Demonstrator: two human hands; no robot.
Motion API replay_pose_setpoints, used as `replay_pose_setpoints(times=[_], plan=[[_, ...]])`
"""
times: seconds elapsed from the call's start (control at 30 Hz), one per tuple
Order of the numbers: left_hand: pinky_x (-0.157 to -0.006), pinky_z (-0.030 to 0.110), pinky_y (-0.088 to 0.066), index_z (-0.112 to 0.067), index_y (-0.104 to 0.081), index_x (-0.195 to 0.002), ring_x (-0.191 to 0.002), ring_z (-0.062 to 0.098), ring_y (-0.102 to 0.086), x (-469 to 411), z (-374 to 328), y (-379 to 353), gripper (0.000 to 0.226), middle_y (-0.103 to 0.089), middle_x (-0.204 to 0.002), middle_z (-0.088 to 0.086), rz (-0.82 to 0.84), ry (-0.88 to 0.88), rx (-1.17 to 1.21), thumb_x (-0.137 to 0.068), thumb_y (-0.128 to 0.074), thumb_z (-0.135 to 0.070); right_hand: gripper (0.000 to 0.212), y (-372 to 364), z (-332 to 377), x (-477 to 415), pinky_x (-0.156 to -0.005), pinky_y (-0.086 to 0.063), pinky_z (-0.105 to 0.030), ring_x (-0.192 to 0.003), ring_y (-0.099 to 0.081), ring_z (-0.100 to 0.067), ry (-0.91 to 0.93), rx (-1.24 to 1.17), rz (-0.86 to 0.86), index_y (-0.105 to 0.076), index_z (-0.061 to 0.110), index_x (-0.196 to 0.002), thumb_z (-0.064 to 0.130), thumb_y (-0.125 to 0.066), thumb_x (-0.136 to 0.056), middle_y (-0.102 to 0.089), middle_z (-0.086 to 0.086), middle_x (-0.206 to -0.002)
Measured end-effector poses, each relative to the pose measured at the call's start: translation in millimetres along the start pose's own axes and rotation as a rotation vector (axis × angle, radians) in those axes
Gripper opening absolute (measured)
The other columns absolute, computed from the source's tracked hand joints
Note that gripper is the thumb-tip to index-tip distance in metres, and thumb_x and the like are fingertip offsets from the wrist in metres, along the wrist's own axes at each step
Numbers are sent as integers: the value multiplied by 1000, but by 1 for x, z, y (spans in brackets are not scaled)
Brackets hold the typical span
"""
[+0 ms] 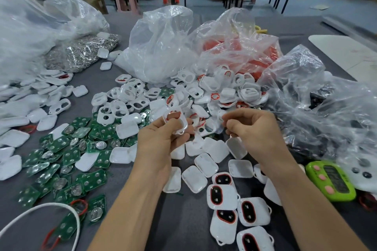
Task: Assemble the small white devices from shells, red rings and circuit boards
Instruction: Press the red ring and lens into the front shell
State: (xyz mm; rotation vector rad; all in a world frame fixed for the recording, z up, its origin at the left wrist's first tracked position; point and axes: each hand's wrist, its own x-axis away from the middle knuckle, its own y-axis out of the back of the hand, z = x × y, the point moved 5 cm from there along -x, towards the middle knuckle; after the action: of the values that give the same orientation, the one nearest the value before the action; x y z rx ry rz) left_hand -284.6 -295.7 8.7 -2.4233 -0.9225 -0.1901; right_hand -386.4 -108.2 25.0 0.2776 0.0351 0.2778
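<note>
Left hand [161, 140] curled round a white front shell [182, 127], pinched at its lower edge, window side tilted toward me. A red ring [169, 116] looks partly seated in the upper opening. Right hand [251, 128] just beside it at 3 o'clock, fingers curled tight; I cannot tell if they pinch anything, too small to see.

Step in hand, my read: seating the ring in the shell. To do it well, I'd keep the shell steady in the left and run a right fingertip round the rim so the ring sits flat all the way, with no bulge or twist.

Outward: loose shell pile [204, 91] at 12 o'clock, bag of red rings [240, 51] at 1, circuit boards [67, 157] at 9, plain back covers [206, 164] at 6, finished devices [221, 193] at 5 — green timer [330, 181] at 4.
</note>
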Motion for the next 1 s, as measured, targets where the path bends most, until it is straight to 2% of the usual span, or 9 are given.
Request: replay_pose_setpoints(times=[0.13,0.2,0.3,0.37,0.47,0.6,0.7,0.83,1.0], plan=[[-53,20,-57,-7,-76,-71,-64,19,-75,-5,-5,8,28,-77,-78,15,-28,19,33,-88,-62,11,18,-24,25,-24,-71,-51,-14,-74,-69,2,99,288,49,-80,30,-85,13,-74,-84,-77,14,-81],[-53,20,-57,-9,-77,-66,-64,22,-75,-7,-7,12,33,-77,-80,17,-37,27,44,-87,-63,12,21,-40,37,-35,-72,-46,-8,-80,-66,1,152,486,120,-79,29,-100,15,-73,-85,-78,12,-96],[-53,19,-56,-6,-76,-78,-65,21,-76,-8,-9,14,23,-78,-84,17,-15,49,37,-88,-63,11,38,-64,47,-46,-81,-42,-15,-99,-64,-13,214,770,276,-73,26,-123,12,-68,-88,-73,2,-121],[-54,19,-56,-9,-80,-75,-65,19,-75,-8,-9,14,30,-78,-85,15,35,58,41,-89,-62,11,41,-72,50,-51,-84,-45,-20,-94,-63,-14,206,832,339,-72,29,-126,10,-68,-89,-71,0,-123],[-55,17,-55,-17,-84,-81,-66,13,-71,-8,-10,13,36,-79,-98,11,142,73,21,-89,-59,8,38,-67,54,-60,-94,-56,-35,-102,-69,-22,198,842,231,-73,29,-123,9,-68,-91,-74,-3,-118],[-51,15,-52,-10,-77,-108,-58,12,-61,-10,-12,12,41,-78,-109,9,248,126,106,-87,-49,13,53,-56,61,-50,-96,-55,-45,-109,-67,-34,284,918,-59,-68,33,-129,0,-58,-91,-74,-9,-115],[-50,16,-52,-5,-70,-107,-57,13,-61,-11,-12,11,39,-78,-101,11,265,176,193,-88,-43,14,38,-58,62,-30,-93,-57,-39,-102,-71,-26,346,776,-6,-76,30,-117,7,-63,-90,-78,-2,-109],[-59,23,-59,-2,-73,-99,-65,19,-67,-14,-10,13,34,-72,-86,14,244,248,343,-93,-42,10,23,-67,52,-10,-82,-58,-35,-84,-70,-14,283,709,144,-81,29,-92,13,-65,-87,-77,11,-87],[-70,35,-64,0,-66,-113,-85,30,-76,-15,-10,18,26,-74,-104,21,253,306,432,-97,-46,1,18,-67,31,-7,-80,-58,-31,-84,-68,-13,125,801,275,-73,32,-82,17,-66,-89,-72,12,-85]])
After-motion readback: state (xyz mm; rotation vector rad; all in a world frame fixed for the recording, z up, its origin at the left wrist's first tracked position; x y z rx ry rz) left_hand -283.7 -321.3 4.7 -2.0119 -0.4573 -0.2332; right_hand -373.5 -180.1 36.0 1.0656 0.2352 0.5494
